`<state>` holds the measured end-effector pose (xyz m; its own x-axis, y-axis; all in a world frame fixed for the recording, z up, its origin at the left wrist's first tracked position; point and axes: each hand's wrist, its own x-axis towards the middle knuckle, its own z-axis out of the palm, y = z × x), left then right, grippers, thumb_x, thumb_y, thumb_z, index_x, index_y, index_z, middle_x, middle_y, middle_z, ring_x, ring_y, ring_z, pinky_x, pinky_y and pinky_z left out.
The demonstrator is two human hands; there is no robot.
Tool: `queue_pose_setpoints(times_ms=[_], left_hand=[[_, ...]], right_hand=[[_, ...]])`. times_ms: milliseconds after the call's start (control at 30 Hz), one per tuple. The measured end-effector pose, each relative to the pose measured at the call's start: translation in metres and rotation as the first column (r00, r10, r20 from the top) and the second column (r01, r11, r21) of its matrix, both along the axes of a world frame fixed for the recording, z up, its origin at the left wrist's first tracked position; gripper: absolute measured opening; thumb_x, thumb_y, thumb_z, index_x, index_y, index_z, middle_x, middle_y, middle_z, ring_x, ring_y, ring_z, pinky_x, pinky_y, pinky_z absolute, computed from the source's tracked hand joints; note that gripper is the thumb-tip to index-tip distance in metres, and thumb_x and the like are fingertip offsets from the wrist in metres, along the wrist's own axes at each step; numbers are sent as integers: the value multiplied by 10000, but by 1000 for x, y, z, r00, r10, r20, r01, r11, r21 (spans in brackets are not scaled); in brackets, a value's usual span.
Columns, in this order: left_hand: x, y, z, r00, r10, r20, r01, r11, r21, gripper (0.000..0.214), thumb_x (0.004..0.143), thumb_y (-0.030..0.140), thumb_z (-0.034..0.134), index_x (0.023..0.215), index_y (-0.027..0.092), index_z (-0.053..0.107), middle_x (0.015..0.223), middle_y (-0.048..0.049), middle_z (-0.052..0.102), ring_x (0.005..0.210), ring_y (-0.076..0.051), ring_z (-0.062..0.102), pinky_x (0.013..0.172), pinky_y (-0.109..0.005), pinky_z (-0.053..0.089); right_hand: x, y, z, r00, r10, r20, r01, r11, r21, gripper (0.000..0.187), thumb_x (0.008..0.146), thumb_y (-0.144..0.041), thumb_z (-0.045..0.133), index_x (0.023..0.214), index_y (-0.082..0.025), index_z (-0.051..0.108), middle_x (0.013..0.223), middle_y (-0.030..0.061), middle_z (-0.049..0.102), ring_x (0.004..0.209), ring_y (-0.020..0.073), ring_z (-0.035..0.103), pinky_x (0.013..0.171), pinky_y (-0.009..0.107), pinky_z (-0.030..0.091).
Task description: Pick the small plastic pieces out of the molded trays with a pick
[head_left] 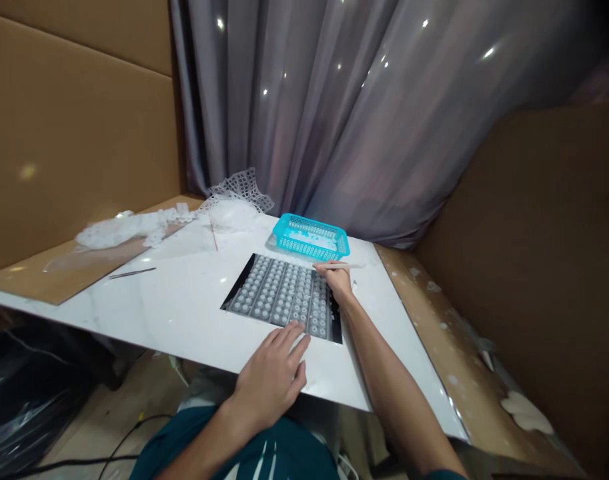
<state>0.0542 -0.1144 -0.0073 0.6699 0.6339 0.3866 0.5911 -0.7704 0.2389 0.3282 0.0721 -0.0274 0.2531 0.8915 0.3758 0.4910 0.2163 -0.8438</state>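
Note:
On the white tabletop lies a dark sheet (337,332) covered with rows of small round white pieces (280,290). Some pieces toward its right side show dark centres. My left hand (271,375) rests with fingers stretched out, their tips at the sheet's near edge. At the sheet's right side, my right hand (338,280) is closed around a thin pale stick, like a pen (353,266), which lies roughly level. Its working tip is too small to make out. Just beyond that hand stands a turquoise plastic basket (311,250) with white pieces inside.
Tweezers (133,273) and a thin reddish stick (213,236) lie to the left. Behind them are a clear bag of white material (129,229) and a perforated white sheet (241,190). Brown panels (79,113) stand at both sides, with a grey curtain (294,120) at the back.

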Motion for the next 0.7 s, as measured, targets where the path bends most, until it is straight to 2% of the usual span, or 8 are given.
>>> queue_pose_setpoints(times_ms=[133, 233, 333, 533, 700], left_hand=[[0, 0, 2, 1000, -7, -16, 7, 1000, -6, 502, 1027, 212, 544, 1528, 196, 526, 1596, -125, 549, 1514, -306, 477, 1222, -493, 429], [0, -1, 4, 999, -9, -37, 8, 1000, -4, 490, 1031, 206, 529, 1521, 183, 531, 1609, -130, 534, 1519, -307, 469, 1227, -491, 420], [0, -1, 4, 999, -6, -34, 6, 1000, 1, 473, 1037, 209, 519, 1509, 190, 540, 1607, -127, 538, 1522, -302, 468, 1223, -488, 421], [0, 0, 1, 1000, -1, -15, 1, 1000, 7, 493, 1042, 228, 530, 1535, 210, 523, 1610, -118, 539, 1520, -296, 473, 1217, -485, 422], [0, 1, -1, 1000, -2, -29, 2, 1000, 1, 498, 1057, 252, 521, 1553, 214, 512, 1622, -112, 532, 1531, -298, 460, 1222, -493, 413]], right_hand=[[-3, -2, 2, 993, 113, -16, -113, 994, 2, 183, 812, -388, 778, 770, -211, 794, 898, 87, 838, 851, 279, 769, 765, 364, 592], [-8, -5, 3, 970, 241, 0, -241, 970, 10, 143, 806, -345, 795, 732, -222, 788, 959, 82, 842, 920, 276, 782, 854, 373, 606], [-11, -7, 4, 952, 304, 30, -304, 953, 13, 135, 820, -313, 779, 717, -226, 784, 961, 77, 840, 931, 270, 786, 872, 378, 608], [-12, -9, 7, 939, 321, 126, -324, 946, 7, 133, 851, -270, 735, 729, -233, 771, 956, 66, 837, 920, 260, 787, 856, 373, 607], [-20, -11, 8, 920, 247, 303, -258, 966, -4, 134, 866, -192, 692, 759, -228, 763, 990, 69, 835, 964, 272, 766, 922, 389, 564]])
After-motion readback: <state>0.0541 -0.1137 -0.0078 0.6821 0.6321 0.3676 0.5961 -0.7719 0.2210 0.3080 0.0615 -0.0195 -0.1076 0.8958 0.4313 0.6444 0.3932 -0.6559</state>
